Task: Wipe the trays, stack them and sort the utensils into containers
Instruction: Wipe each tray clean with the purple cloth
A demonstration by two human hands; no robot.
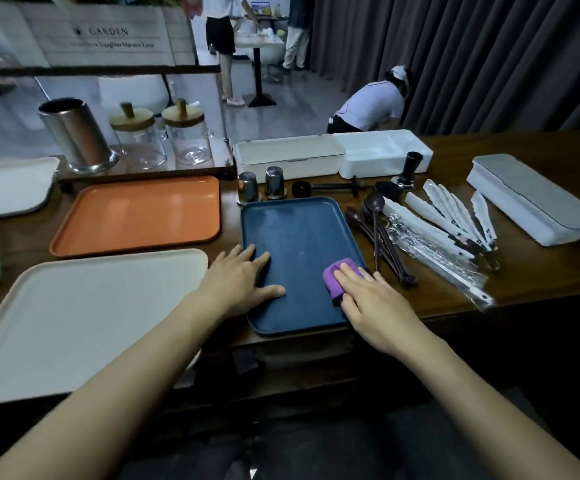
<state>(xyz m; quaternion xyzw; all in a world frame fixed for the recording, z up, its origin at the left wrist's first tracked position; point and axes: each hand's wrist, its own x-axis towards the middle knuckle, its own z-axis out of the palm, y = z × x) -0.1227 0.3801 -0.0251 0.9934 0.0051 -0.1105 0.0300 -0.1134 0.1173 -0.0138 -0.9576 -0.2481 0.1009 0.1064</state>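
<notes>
A dark blue tray (299, 237) lies on the wooden table in front of me. My left hand (243, 278) rests flat on the tray's left edge with straight fingers. My right hand (368, 299) presses a purple cloth (335, 273) onto the tray's near right corner, fingers laid straight over it. An orange tray (136, 216) lies to the left, with a cream tray (74, 317) in front of it. Dark wooden spoons (380, 233) and wrapped white utensils (454, 223) lie to the right of the blue tray.
A white open box (382, 154) and a lidded box (288, 154) stand behind the blue tray; another lidded box (534, 199) is far right. A metal cylinder (77, 133), glass jars (139, 136) and small metal cups (274, 181) stand behind. People are in the background.
</notes>
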